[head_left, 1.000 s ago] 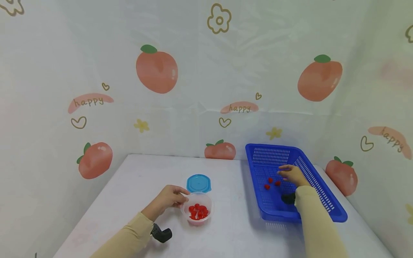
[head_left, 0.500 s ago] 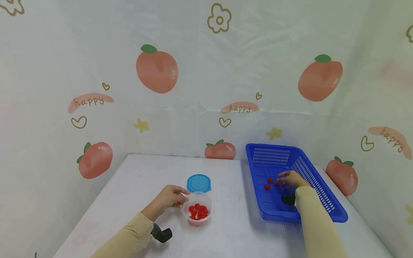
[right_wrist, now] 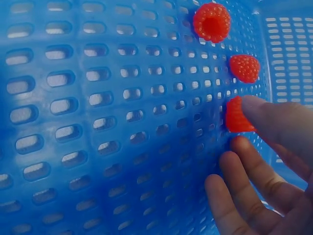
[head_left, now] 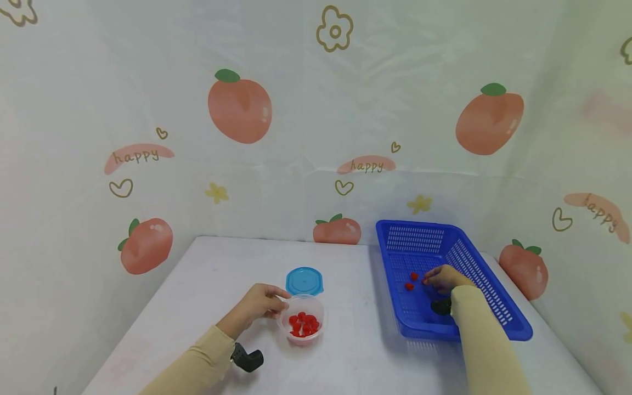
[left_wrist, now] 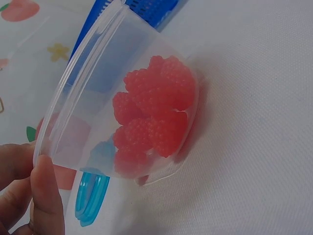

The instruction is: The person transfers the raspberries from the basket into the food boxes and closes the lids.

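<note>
My left hand (head_left: 260,302) pinches the rim of a clear plastic tub (head_left: 298,305) between thumb and fingers. Several red raspberries (left_wrist: 166,83) lie heaped on the tub's bottom. In the blue basket (head_left: 464,330) at the right, my right hand (head_left: 446,278) reaches down to the floor. The right wrist view shows its thumb and index fingertip pinching a raspberry (right_wrist: 237,116), while the other fingers point at the mesh. Two more raspberries, a nearer one (right_wrist: 244,67) and a farther one (right_wrist: 212,22), lie loose on the basket floor.
A blue lid (head_left: 304,281) lies on the white table (head_left: 345,351) just behind the tub. The basket's perforated walls rise around the right hand. A printed curtain (head_left: 296,109) hangs behind the table.
My right hand has lowered into the basket, and its fingertips have closed on the nearest raspberry. The left hand and the tub have stayed in place.
</note>
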A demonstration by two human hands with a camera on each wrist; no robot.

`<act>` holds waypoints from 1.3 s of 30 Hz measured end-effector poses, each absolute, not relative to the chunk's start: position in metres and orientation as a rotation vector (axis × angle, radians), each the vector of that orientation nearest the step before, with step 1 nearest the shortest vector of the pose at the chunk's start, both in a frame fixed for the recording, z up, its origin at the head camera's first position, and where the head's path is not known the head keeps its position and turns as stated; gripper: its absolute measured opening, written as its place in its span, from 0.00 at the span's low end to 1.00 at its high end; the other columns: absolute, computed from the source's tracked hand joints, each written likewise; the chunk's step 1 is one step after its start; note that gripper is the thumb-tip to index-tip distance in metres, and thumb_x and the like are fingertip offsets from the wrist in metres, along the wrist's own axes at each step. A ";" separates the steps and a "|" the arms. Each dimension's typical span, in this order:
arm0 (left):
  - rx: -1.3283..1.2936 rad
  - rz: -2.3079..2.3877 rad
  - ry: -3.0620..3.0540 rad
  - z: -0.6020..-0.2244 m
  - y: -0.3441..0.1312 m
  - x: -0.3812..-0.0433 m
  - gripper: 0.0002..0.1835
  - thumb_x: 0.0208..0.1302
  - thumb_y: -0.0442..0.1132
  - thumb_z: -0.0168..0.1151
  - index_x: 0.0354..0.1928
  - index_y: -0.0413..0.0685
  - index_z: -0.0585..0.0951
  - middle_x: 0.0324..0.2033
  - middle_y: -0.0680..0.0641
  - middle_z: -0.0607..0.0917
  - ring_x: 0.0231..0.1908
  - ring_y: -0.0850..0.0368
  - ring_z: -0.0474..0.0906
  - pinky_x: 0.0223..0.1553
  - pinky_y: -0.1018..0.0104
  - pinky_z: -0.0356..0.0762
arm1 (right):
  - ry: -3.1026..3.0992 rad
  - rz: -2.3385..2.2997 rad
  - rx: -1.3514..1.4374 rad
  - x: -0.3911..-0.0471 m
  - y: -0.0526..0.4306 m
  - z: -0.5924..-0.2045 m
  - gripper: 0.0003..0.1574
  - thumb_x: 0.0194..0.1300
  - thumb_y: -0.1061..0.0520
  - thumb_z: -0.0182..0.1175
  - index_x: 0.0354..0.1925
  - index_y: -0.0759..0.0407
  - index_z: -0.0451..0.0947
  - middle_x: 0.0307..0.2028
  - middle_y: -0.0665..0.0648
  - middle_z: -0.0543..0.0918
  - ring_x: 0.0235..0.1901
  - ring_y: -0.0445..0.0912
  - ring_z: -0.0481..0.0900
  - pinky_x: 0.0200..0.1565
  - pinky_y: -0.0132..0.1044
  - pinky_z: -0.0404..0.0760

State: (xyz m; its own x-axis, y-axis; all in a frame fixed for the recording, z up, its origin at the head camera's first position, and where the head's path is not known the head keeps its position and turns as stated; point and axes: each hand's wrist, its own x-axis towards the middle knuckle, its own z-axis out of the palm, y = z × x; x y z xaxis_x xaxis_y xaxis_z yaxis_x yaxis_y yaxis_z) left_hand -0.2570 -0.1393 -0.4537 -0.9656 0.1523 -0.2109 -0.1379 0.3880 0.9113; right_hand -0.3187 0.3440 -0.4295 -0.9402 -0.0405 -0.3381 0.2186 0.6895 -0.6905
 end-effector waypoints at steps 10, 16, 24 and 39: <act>0.031 1.604 2.373 -0.455 -0.141 -0.259 0.15 0.58 0.37 0.68 0.47 0.39 0.83 0.25 0.47 0.84 0.22 0.58 0.77 0.30 0.68 0.83 | 2.592 -1.065 0.121 -0.315 0.343 -0.431 0.03 0.62 0.67 0.59 0.35 0.67 0.79 0.32 0.57 0.82 0.34 0.47 0.77 0.37 0.39 0.81; 0.033 1.598 2.373 -0.458 -0.141 -0.260 0.14 0.59 0.36 0.68 0.47 0.40 0.83 0.25 0.48 0.84 0.22 0.58 0.78 0.31 0.68 0.83 | 2.666 -1.210 0.086 -0.320 0.341 -0.427 0.08 0.65 0.65 0.58 0.41 0.71 0.77 0.34 0.59 0.81 0.31 0.48 0.75 0.32 0.35 0.78; 0.058 1.596 2.376 -0.459 -0.142 -0.260 0.14 0.58 0.36 0.68 0.47 0.39 0.83 0.24 0.48 0.84 0.22 0.58 0.77 0.31 0.68 0.83 | 2.761 -1.419 -0.090 -0.323 0.326 -0.409 0.22 0.68 0.57 0.59 0.51 0.74 0.72 0.49 0.70 0.80 0.47 0.57 0.80 0.51 0.48 0.82; 0.040 1.590 2.384 -0.455 -0.142 -0.260 0.15 0.59 0.37 0.68 0.47 0.40 0.83 0.26 0.48 0.84 0.23 0.57 0.78 0.31 0.68 0.83 | 2.777 -1.867 -0.274 -0.308 0.271 -0.365 0.24 0.66 0.48 0.62 0.52 0.63 0.73 0.39 0.40 0.77 0.41 0.35 0.76 0.45 0.26 0.76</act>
